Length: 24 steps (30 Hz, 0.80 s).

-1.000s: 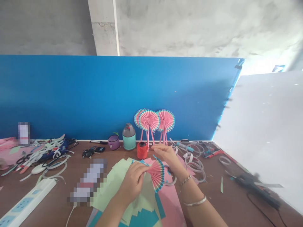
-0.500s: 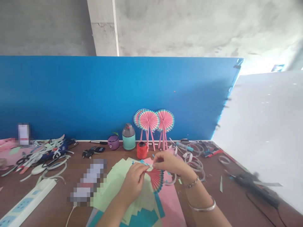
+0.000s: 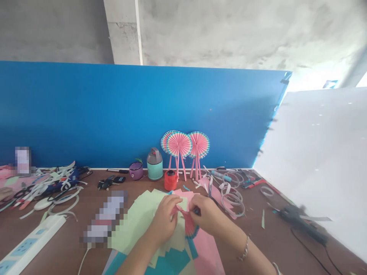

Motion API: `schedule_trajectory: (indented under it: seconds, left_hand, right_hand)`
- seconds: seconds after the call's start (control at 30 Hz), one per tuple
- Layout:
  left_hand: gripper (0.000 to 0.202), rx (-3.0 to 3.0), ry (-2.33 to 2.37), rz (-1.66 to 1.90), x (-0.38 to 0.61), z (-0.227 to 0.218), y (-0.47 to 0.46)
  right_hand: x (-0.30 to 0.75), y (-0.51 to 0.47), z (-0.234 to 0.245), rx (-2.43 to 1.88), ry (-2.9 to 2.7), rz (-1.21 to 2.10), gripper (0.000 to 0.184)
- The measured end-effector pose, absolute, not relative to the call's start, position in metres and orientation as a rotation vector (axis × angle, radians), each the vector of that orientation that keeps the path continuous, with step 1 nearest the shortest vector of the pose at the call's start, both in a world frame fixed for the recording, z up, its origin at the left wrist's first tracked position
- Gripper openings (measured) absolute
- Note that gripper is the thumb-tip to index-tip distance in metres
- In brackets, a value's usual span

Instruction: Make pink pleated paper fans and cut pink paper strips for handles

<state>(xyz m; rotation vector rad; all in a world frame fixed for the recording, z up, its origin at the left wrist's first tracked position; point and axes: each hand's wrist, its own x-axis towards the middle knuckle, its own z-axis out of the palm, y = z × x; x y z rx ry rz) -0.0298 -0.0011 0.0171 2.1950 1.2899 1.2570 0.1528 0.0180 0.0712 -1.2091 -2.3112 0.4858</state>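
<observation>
A pleated pink paper fan (image 3: 189, 226) with a teal edge is held between my two hands, above a pile of paper. My left hand (image 3: 166, 215) pinches its gathered end from the left. From the right, my right hand (image 3: 207, 214) has its fingers closed on the folds and covers part of them. Below lie light green sheets (image 3: 136, 217), teal sheets (image 3: 172, 263) and pink sheets (image 3: 209, 250). Finished round pink fans (image 3: 179, 144) on pink sticks lean against the blue partition behind.
A red pot (image 3: 171, 181), a teal container (image 3: 155, 168) and a purple pot (image 3: 135, 170) stand at the back. Left are a phone (image 3: 106, 219), keys (image 3: 106, 183) and a power strip (image 3: 34, 244). Right are tubing coils (image 3: 233, 198) and a glue gun (image 3: 301, 221). Another person's hand (image 3: 4, 193) shows far left.
My right hand has come down from above the fan's gathered end onto its folds. The fan spreads less widely now. Another person's hand has appeared at the far left.
</observation>
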Motion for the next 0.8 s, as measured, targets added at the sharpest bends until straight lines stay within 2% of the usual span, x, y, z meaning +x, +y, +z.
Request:
schedule_trajectory:
  seconds: [0.1, 0.27, 0.43, 0.57, 0.8]
  left_hand:
    - [0.04, 2.234, 1.405, 1.218, -0.031, 0.017, -0.001]
    - [0.031, 2.256, 1.486, 1.105, -0.034, 0.02, -0.002]
    - [0.047, 2.291, 1.506, 0.879, -0.037, 0.023, -0.007]
    - [0.045, 2.313, 1.5, 0.787, -0.036, 0.027, -0.011]
    - [0.034, 2.307, 1.456, 0.867, -0.029, 0.037, -0.015]
  right_hand:
    - [0.154, 0.01, 0.054, -1.147, -2.332, 0.438, 0.016]
    - [0.153, 0.004, 0.037, -1.093, -2.326, 0.675, 0.014]
    - [0.154, 0.003, 0.031, -1.112, -2.339, 0.737, 0.015]
    - [0.154, -0.001, 0.029, -1.094, -2.374, 0.684, 0.017]
    - [0.148, -0.01, 0.03, -1.081, -2.479, 0.484, 0.017]
